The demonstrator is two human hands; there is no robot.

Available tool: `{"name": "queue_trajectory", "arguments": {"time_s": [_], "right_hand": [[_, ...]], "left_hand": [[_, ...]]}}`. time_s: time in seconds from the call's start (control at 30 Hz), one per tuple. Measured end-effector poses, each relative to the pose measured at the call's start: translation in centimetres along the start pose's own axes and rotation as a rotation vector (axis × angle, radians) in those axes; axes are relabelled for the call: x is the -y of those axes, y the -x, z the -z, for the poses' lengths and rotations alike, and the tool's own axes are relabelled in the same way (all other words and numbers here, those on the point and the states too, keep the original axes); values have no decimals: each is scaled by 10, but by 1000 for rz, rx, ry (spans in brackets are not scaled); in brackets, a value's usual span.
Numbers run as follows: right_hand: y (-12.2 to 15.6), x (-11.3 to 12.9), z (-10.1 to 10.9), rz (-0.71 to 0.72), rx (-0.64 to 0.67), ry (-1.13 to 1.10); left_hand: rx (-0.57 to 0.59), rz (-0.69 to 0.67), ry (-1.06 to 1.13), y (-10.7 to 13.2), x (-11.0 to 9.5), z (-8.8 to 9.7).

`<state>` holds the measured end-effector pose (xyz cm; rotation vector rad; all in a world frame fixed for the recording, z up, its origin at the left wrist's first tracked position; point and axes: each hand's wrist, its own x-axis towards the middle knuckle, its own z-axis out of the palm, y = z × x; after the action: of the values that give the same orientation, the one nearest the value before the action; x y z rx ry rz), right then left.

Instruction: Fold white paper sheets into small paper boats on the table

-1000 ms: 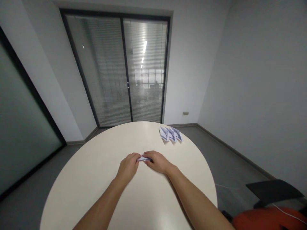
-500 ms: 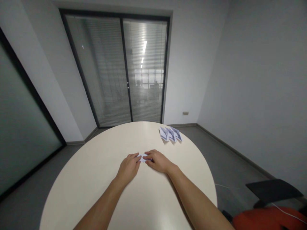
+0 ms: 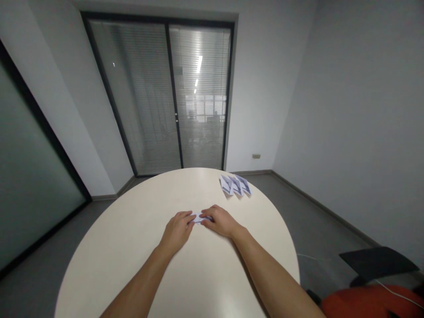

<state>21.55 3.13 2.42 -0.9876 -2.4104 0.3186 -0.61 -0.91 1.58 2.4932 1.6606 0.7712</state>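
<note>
A small piece of folded white paper (image 3: 198, 218) lies at the middle of the round table, between my two hands. My left hand (image 3: 179, 227) grips its left end, with the thumb at the near edge and the fingers over the top. On the right end, my right hand (image 3: 219, 221) holds it the same way, fingers bent and thumb at the near side. Both hands cover much of the paper, so its full shape is hidden. Farther off to the right rest three folded paper pieces (image 3: 235, 186), overlapping in a row.
The round cream table (image 3: 126, 256) has a curved edge on all visible sides. An orange-red chair (image 3: 367, 302) with a black part stands at the lower right, a thin cable across it. Beyond the table is a glass partition (image 3: 145, 97) with blinds.
My right hand has shifted slightly, its fingers a little farther from the left hand, and a bit more of the paper shows. My left hand stays nearly in place.
</note>
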Motion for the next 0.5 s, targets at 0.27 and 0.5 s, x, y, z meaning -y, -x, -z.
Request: {"name": "queue_trajectory", "arguments": {"time_s": [0.27, 0.5], "right_hand": [[-1, 0, 1, -5, 1, -6], [0, 2, 3, -41, -4, -18]], "left_hand": [[-14, 42, 24, 0, 1, -2], [-17, 44, 31, 1, 1, -2]]}}
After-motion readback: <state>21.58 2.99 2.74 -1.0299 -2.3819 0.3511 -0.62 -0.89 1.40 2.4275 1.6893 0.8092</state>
